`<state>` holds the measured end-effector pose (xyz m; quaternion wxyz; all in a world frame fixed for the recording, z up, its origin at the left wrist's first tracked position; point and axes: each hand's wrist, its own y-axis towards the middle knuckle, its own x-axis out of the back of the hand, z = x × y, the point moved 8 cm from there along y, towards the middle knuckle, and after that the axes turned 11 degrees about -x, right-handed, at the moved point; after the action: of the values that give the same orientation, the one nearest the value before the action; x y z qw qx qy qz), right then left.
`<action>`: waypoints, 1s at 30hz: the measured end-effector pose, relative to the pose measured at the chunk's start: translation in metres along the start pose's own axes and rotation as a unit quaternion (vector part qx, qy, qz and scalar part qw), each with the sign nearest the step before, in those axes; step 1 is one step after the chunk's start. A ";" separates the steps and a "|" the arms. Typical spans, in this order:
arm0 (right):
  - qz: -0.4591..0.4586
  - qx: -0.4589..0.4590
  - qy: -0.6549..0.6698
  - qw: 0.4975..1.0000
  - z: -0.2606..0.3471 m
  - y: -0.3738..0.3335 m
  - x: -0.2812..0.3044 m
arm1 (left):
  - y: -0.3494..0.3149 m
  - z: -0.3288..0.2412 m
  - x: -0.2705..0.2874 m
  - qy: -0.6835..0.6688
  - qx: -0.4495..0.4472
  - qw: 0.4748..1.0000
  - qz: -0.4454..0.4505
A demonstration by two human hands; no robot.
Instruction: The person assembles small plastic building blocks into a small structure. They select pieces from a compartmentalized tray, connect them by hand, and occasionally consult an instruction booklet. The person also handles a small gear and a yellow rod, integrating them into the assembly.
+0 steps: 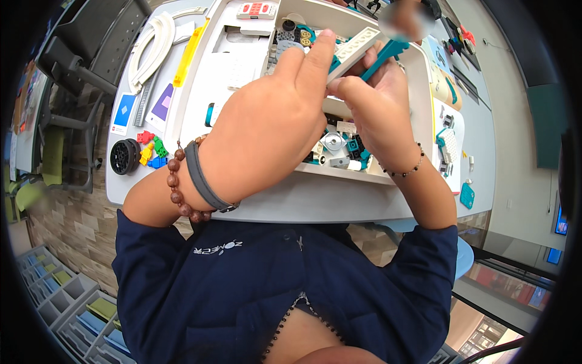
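Above a white sorting tray (373, 175), my right hand (391, 112) grips a long white studded building brick (356, 53) and a teal beam (383, 59). Its thumb presses on the near end of the white brick. My left hand (267, 124) is closed at the left side of the same white brick. Its index finger lies stretched along the brick, while the thumb is hidden behind the hand. Below the hands, a compartment of the tray holds loose white, grey, black and teal building pieces (351, 145). More parts fill a farther compartment, partly covered by my left fingers.
Left of the tray lie white curved tracks (148, 51), a yellow strip (189, 56), a black wheel (125, 156) and coloured small figures (153, 148). A booklet (451, 121) with grey parts is on the right. Another person's blurred hand (409, 23) appears at the far side.
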<state>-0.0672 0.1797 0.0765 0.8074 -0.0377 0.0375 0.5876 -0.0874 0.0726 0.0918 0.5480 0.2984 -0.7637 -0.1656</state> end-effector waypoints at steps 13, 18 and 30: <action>0.001 -0.079 0.027 0.996 -0.026 0.012 0.018 | 0.004 0.015 0.006 0.025 -0.006 1.000 0.001; 0.013 -0.134 0.021 0.991 -0.024 0.021 0.030 | 0.006 0.054 0.016 -0.091 0.066 0.993 0.033; 0.143 -0.114 -0.131 0.974 -0.004 0.077 -0.034 | -0.085 0.127 0.087 -0.510 0.238 0.816 -0.134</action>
<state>-0.1504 0.1709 0.0742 0.7030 -0.0470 -0.1307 0.6975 -0.2023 -0.0571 0.0631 -0.0352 0.3921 -0.9016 -0.1793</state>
